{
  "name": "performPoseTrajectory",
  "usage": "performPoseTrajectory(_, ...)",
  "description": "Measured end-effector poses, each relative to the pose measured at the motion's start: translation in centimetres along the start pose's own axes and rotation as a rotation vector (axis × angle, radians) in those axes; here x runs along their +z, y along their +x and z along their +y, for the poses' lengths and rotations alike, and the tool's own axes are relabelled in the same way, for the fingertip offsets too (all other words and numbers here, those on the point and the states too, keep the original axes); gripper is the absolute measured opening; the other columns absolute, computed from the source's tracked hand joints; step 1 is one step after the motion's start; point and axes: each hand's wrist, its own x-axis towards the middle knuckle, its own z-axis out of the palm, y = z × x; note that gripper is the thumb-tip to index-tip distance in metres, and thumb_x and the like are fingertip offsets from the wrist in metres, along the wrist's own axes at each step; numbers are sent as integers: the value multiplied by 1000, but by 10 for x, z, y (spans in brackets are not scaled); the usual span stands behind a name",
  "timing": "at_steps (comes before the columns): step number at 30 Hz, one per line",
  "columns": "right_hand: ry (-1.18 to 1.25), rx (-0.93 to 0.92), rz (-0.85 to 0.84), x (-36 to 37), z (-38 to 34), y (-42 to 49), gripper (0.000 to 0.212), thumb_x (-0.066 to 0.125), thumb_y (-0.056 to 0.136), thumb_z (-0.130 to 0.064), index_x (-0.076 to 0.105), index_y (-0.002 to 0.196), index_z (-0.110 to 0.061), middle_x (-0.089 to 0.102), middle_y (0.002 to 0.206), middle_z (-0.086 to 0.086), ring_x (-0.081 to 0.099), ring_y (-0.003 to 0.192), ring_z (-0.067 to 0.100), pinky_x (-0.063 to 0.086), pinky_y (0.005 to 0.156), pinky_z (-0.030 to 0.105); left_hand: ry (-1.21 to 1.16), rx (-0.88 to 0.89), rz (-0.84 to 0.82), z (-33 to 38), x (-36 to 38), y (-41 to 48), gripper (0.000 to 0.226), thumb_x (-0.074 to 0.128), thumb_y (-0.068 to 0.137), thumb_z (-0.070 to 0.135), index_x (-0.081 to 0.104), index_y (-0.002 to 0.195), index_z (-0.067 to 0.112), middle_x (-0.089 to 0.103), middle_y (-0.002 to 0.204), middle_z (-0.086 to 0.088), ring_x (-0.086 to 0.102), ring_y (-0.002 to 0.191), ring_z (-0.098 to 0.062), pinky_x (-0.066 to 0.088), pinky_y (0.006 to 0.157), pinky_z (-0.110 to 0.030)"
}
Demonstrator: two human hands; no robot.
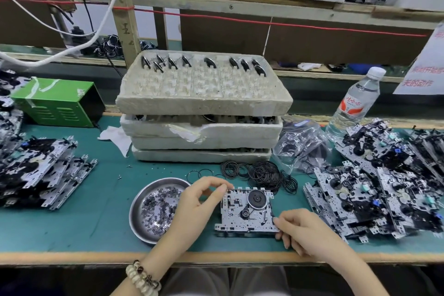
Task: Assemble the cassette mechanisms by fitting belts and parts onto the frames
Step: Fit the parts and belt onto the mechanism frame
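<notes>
Head view. Left hand: fingers curled, thumb and forefinger pinching the top left corner of the cassette frame. Right hand: fingers bent, gripping the frame's lower right corner. Frame lies flat on the green bench mat. Steel dish of washers just left; loose belts behind; foam trays beyond.

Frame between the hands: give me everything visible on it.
The frame is a flat, silvery, apparently metal plate with many punched holes and tabbed edges. It lies flat on the green mat, right of the steel dish. A large dark flywheel sits near its far edge, a smaller black pulley beside it; what looks like a thin belt joins them. The left hand pinches its far-left corner, and the right hand grips its near-right corner.
</notes>
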Motion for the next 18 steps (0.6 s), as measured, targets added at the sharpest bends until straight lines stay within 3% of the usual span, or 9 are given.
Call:
performPoseTrajectory(2,91,43,-70,-5,1,3,37,57,98,-29,64,67,-11,61,56,4,45,36,12,30,34,19,-69,-14,35,2,1,-2,27,62,98,18,70,99,44,70,96,11,58,78,-1,43,66,-24)
performPoseTrajectory(5,119,50,-104,-11,-5,1,35,62,96,-31,66,66,-13,60,55,4,48,41,14,33,37,21,-115,30,102,6,3,-8,27,62,97,25,60,110,49,66,94,9,57,78,-7,44,64,-22)
performPoseTrajectory(10,111,8,43,-36,-37,-12,31,63,94,-29,66,68,-11,60,54,-1,49,44,9,36,42,17,-133,108,208,7,1,-19,30,61,90,34,54,115,50,65,96,4,58,77,-13,48,63,-28)
performPoseTrajectory(12,-87,-18,134,-53,-61,-20,31,61,94,-29,66,68,-13,62,52,-2,51,43,6,38,44,16,-132,133,258,5,-3,-22,31,62,88,41,54,116,50,65,97,3,58,78,-15,48,63,-28)
performPoseTrajectory(14,-443,-84,235,-61,-85,-29,36,56,95,-33,62,64,-17,62,51,-2,50,42,4,38,45,15,-113,166,307,3,-8,-25,33,60,85,46,53,117,51,65,98,4,60,80,-13,49,63,-21)
performPoseTrajectory(16,-839,-154,341,-54,-110,-38,37,50,96,-34,53,65,-13,57,57,4,55,56,13,39,51,22,-75,205,363,2,-14,-28,33,59,86,44,52,118,53,66,100,7,62,82,-8,48,68,-13)
performPoseTrajectory(18,-1068,-169,336,-34,-135,-43,31,48,94,-25,40,68,-11,59,75,5,60,75,26,39,60,31,-22,231,427,1,-22,-29,33,59,88,42,50,118,55,66,101,10,63,85,-5,48,72,-12)
